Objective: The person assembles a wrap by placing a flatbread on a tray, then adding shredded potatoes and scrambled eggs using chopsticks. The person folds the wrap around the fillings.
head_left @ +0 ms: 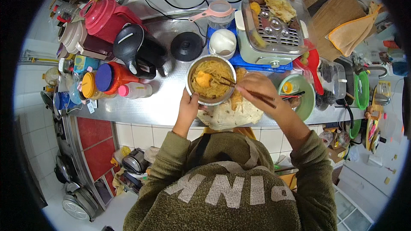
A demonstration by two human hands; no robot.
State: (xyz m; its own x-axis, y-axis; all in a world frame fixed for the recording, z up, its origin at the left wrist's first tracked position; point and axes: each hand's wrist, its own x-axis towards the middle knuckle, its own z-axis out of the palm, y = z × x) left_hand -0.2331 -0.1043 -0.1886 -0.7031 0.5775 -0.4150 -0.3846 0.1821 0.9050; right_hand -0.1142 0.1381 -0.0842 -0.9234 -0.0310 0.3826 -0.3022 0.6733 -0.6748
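Two hands are seen over a steel counter (158,107). Bowl (210,79) of noodles is gripped at its lower-left rim by left hand (189,106), fingers closed round the rim. Chopsticks (246,91) are pinched in right hand (258,89), closed on them, tips set into the noodles near an orange lump. Bowl is held just above/at counter front edge, w/ a flatbread (229,113) lying under and to its right. Green bowl (305,98) sits right of the right hand, near. Behind bowl: white cup (223,42), black lid (186,46), green grill w/ clear cover (274,21). To left: black kettle (130,47), red jug (105,17), jars. Olive sleeves come in from lower edge.
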